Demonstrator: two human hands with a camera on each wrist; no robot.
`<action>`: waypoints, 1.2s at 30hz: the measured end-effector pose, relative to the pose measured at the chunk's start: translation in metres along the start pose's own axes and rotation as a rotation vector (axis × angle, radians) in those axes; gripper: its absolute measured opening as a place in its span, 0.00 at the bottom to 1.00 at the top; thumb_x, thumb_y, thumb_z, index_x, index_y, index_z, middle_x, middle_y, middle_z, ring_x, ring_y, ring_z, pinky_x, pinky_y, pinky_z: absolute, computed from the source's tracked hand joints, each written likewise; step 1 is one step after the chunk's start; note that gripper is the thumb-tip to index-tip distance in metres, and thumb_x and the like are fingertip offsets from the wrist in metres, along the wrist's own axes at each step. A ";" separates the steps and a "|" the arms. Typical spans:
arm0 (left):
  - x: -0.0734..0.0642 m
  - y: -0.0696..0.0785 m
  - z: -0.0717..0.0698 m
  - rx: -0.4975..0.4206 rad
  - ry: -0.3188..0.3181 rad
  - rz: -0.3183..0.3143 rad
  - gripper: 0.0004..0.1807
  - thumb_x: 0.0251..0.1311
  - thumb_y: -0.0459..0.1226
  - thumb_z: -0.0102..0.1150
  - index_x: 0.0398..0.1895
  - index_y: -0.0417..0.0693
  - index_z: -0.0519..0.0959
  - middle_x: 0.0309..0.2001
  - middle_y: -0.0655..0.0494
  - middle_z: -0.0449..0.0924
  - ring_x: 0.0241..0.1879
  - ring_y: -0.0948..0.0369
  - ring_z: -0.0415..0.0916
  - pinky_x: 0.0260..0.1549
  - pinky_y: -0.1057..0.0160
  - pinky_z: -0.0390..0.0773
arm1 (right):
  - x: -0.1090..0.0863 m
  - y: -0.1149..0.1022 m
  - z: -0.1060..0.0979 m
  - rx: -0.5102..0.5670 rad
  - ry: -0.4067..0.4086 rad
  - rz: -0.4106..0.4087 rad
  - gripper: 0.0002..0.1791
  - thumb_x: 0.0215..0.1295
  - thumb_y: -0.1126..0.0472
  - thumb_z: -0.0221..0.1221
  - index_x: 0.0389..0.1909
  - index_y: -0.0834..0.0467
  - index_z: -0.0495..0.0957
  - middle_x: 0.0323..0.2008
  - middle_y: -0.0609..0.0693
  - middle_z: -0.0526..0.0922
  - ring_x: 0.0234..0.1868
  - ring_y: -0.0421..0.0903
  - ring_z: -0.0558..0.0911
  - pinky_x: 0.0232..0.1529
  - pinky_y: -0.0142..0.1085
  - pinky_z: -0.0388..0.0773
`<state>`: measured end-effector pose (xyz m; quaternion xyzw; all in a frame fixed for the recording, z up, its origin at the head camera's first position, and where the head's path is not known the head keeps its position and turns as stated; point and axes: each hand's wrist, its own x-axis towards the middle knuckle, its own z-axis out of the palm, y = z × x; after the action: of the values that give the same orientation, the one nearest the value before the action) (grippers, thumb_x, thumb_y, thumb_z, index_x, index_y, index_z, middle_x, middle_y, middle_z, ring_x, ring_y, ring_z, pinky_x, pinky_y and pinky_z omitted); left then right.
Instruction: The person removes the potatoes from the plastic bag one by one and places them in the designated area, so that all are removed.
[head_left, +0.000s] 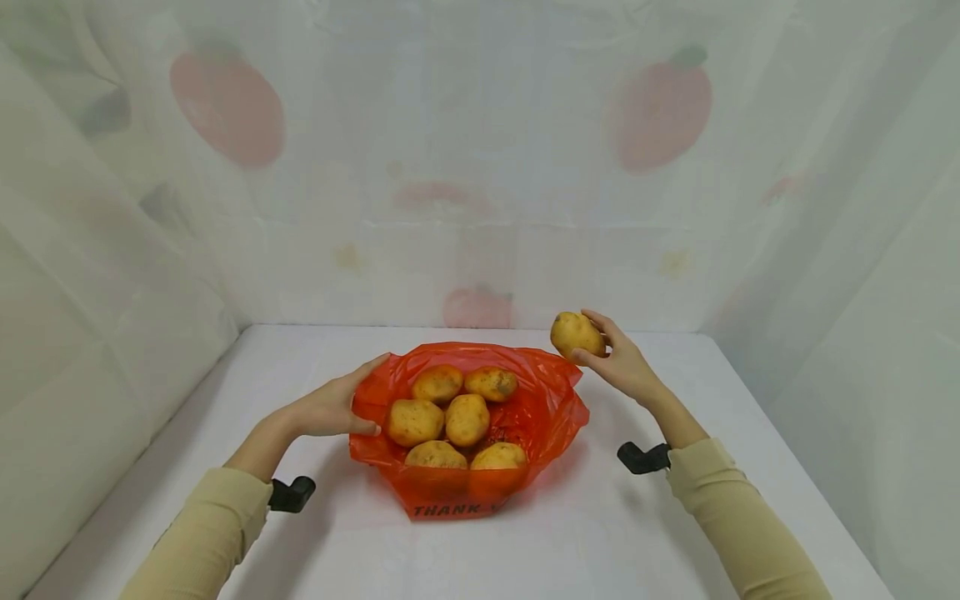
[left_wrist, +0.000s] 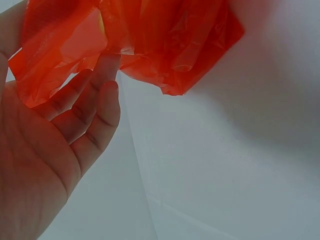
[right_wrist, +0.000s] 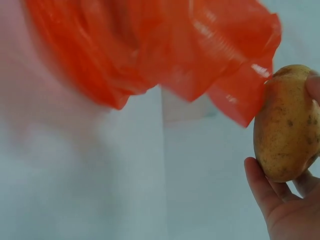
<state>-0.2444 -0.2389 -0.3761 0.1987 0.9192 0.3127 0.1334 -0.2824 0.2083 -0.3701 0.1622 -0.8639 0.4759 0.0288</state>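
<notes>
A red plastic bag (head_left: 547,400) stands wide open on the white table, with several potatoes (head_left: 467,420) inside. My left hand (head_left: 330,406) holds the bag's left edge, its thumb at the near side and its fingers toward the back. In the left wrist view, the fingers (left_wrist: 95,110) lie against the thin red plastic. Up at the bag's right rear rim, my right hand (head_left: 618,362) grips a single potato (head_left: 576,335) between thumb and fingers. The right wrist view shows that potato (right_wrist: 285,125) right beside the bag's edge; whether they touch I cannot tell.
White sheeting (head_left: 480,150) with faded fruit prints hangs behind the table (head_left: 645,542) and along both sides. Black camera mounts (head_left: 643,457) stick out from both wrists. Dark lettering marks the bag's front.
</notes>
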 end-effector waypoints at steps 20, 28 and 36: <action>0.003 0.001 -0.001 0.012 -0.007 0.020 0.55 0.46 0.42 0.68 0.73 0.62 0.42 0.70 0.47 0.52 0.63 0.45 0.59 0.57 0.41 0.64 | 0.007 0.046 -0.004 -0.028 0.069 0.088 0.41 0.60 0.49 0.59 0.70 0.54 0.52 0.64 0.61 0.61 0.56 0.58 0.69 0.50 0.47 0.72; 0.004 0.000 -0.001 0.016 -0.009 0.007 0.55 0.47 0.42 0.67 0.73 0.64 0.41 0.70 0.47 0.51 0.64 0.45 0.58 0.57 0.40 0.64 | 0.007 0.061 0.001 -0.011 0.064 0.143 0.41 0.59 0.49 0.59 0.69 0.55 0.52 0.63 0.63 0.61 0.58 0.59 0.69 0.55 0.50 0.69; 0.007 0.000 0.000 0.021 -0.008 0.009 0.53 0.47 0.42 0.67 0.73 0.63 0.43 0.70 0.48 0.52 0.63 0.45 0.59 0.57 0.41 0.64 | 0.008 0.068 0.004 -0.065 0.052 0.195 0.41 0.59 0.48 0.59 0.69 0.56 0.52 0.64 0.63 0.61 0.60 0.59 0.67 0.58 0.52 0.67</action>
<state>-0.2501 -0.2357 -0.3771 0.2057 0.9209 0.3030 0.1335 -0.3106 0.2364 -0.4260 0.0639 -0.8896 0.4522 0.0099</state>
